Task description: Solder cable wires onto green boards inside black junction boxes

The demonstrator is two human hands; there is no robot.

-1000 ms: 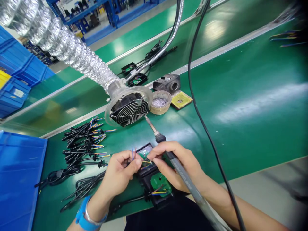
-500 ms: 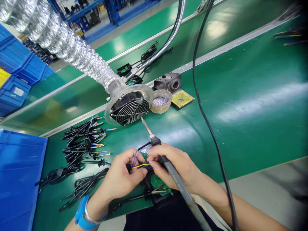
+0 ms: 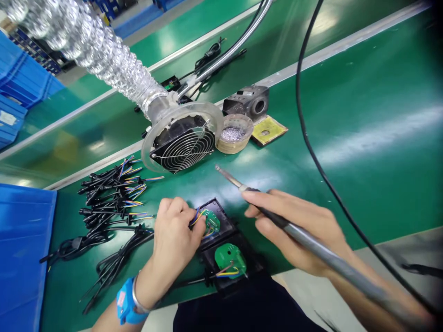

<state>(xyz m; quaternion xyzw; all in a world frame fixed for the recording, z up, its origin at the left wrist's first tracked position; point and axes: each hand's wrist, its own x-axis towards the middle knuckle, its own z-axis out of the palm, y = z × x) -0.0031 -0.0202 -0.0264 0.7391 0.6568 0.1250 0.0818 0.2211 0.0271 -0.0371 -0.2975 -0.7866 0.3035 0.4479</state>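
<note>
My left hand (image 3: pixel 178 230) is closed on a black power cord, whose blue and yellow wire ends show between thumb and fingers. Those ends are at the edge of a black case (image 3: pixel 224 220) with a green circuit board (image 3: pixel 212 222) inside. My right hand (image 3: pixel 297 226) grips a soldering iron (image 3: pixel 287 226), its tip pointing up and left above the bench, apart from the boards. Nearer my body lies a second black case (image 3: pixel 251 251), holding another green board (image 3: pixel 230 258) with brown, yellow and blue wires at its lower edge.
A fume extractor (image 3: pixel 185 150) on a foil duct (image 3: pixel 114 60) hangs over the bench. Behind the iron are a bowl of solder bits (image 3: pixel 233 134), an iron stand (image 3: pixel 247 101) and a yellow sponge (image 3: pixel 269 130). Several cords (image 3: pixel 110 193) lie left beside a blue bin (image 3: pixel 24 249).
My right hand has moved right with the soldering iron, away from the wires and boards. My left hand has turned over, bringing the cord's wire ends against the upper case.
</note>
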